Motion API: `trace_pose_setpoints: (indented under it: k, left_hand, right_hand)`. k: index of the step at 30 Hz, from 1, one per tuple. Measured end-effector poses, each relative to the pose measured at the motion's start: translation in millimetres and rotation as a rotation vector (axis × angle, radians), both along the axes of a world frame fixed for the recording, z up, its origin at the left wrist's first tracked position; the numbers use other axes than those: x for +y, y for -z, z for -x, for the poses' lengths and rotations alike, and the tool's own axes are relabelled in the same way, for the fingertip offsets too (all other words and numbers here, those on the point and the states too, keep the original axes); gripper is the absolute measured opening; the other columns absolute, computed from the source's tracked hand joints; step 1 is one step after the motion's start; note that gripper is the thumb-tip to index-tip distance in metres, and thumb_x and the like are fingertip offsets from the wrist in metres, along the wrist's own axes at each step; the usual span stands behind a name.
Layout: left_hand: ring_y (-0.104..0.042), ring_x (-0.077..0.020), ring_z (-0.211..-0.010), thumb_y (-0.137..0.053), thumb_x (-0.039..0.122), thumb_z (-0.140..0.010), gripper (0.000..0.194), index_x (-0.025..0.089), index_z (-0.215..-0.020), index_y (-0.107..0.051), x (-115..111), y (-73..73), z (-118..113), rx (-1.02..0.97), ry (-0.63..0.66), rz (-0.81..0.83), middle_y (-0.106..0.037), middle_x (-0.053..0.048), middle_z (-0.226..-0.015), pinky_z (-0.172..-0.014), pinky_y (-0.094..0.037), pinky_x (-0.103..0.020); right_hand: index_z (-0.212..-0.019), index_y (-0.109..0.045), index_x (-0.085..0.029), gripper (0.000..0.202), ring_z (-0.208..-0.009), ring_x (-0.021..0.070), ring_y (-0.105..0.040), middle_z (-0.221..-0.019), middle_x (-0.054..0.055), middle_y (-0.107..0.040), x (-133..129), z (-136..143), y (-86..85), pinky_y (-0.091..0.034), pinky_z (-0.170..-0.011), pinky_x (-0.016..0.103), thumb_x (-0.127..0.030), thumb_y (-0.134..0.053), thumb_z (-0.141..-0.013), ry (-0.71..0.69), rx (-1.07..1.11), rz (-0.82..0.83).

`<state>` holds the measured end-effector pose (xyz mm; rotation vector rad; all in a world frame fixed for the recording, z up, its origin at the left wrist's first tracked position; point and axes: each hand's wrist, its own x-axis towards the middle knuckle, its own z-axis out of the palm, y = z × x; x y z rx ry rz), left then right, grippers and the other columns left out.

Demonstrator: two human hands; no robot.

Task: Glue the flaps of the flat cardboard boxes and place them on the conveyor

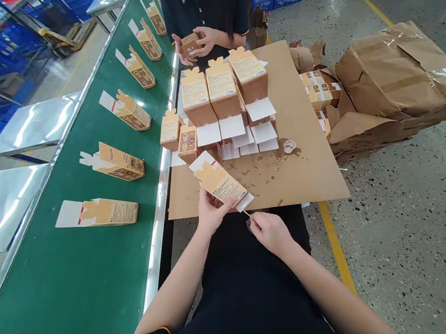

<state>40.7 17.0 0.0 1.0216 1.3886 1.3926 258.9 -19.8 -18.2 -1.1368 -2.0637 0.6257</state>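
Note:
My left hand (211, 210) is closed on a tan and brown printed carton (224, 186), held tilted above the near edge of the brown board. White flaps stand out at both ends of this carton. Just right of its lower end, my right hand (270, 231) pinches a thin stick (245, 213) whose tip reaches the carton's end flap. A small dark piece also shows by those fingers; its kind is unclear. Beyond my left hand stand two small cartons (188, 143) and a stack of larger cartons (220, 87) with white flaps hanging open.
A small clear cup (288, 146) sits among wet spots on the brown board (310, 171). To the left, the green conveyor belt (93, 276) carries several cartons (111, 212) in a row. A co-worker (207, 8) across the board holds another carton. Paper-wrapped bundles (399, 76) lie at right.

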Motion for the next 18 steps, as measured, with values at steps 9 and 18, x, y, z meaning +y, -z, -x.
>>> trace_pose_setpoints:
  k: [9,18]
  left_hand:
    - [-0.078,-0.0322,-0.119,-0.109,0.044,-0.062,0.084,0.027,-0.123,-0.054,-17,-2.5,-13,0.264,-0.018,0.020,-0.074,-0.011,-0.124,-0.104,-0.065,-0.046]
    - [-0.082,-0.0344,-0.108,-0.103,0.032,-0.073,0.066,0.028,-0.116,-0.053,-13,-10.4,-20,0.381,0.038,0.055,-0.078,-0.011,-0.115,-0.091,-0.066,-0.045]
  right_hand:
    - [-0.079,-0.073,-0.023,0.028,-0.053,0.0131,-0.054,-0.064,0.000,-0.066,-28,-35,-18.5,-0.052,-0.056,0.026,-0.030,-0.064,-0.105,0.270,0.234,0.184]
    - [-0.075,-0.072,-0.023,0.030,-0.050,0.0123,-0.053,-0.060,-0.002,-0.061,-35,-40,-18.6,-0.050,-0.053,0.025,-0.036,-0.069,-0.103,0.305,0.305,0.244]
